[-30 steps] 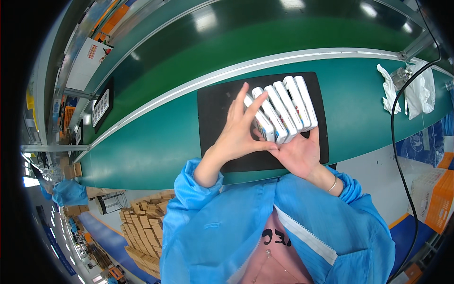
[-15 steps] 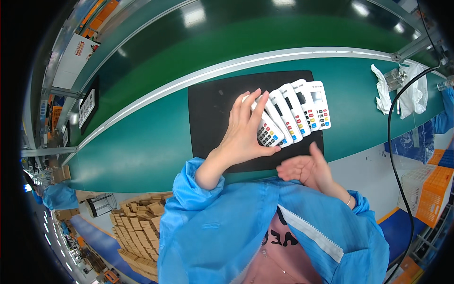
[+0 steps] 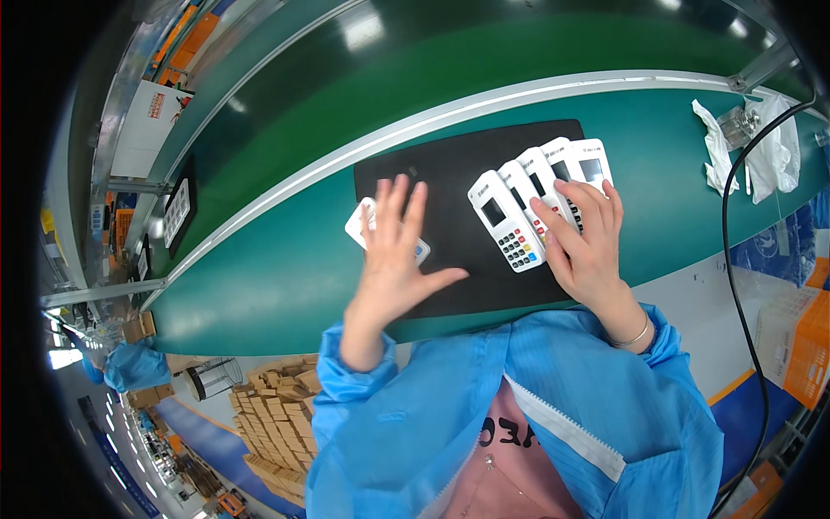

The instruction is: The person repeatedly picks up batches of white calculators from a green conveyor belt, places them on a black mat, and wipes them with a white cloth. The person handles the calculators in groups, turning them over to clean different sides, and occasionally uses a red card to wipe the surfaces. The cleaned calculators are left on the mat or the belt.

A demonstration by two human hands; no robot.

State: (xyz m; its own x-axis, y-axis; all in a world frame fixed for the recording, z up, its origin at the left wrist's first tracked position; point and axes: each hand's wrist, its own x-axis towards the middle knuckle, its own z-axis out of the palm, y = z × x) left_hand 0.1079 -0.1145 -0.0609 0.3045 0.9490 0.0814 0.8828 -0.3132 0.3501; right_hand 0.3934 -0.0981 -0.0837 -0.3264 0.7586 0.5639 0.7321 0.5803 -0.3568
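Note:
Over the left part of the black mat (image 3: 450, 272) my left hand (image 3: 389, 268) is open, its fingers spread. Beneath it lies one white payment terminal (image 3: 356, 225), mostly covered by the hand and reaching past the mat's left edge. My right hand (image 3: 595, 259) rests on the fanned row of several white payment terminals, its fingers apart and lightly bent across their keypads. The leftmost terminal of that row (image 3: 501, 216) shows its dark screen and coloured keys. The others overlap beside it, tilted, with lower parts hidden by my right hand.
The green table (image 3: 259, 294) has a raised metal rail (image 3: 450, 108) along its far side. White plastic bags (image 3: 774, 156) and a clear jar (image 3: 737, 128) stand at the right. A black cable (image 3: 722, 242) hangs there. Cardboard boxes (image 3: 277, 419) are stacked below left.
My left hand has moved left, and one terminal now lies under it, apart from the row. My right hand has risen from the near edge onto the remaining terminals.

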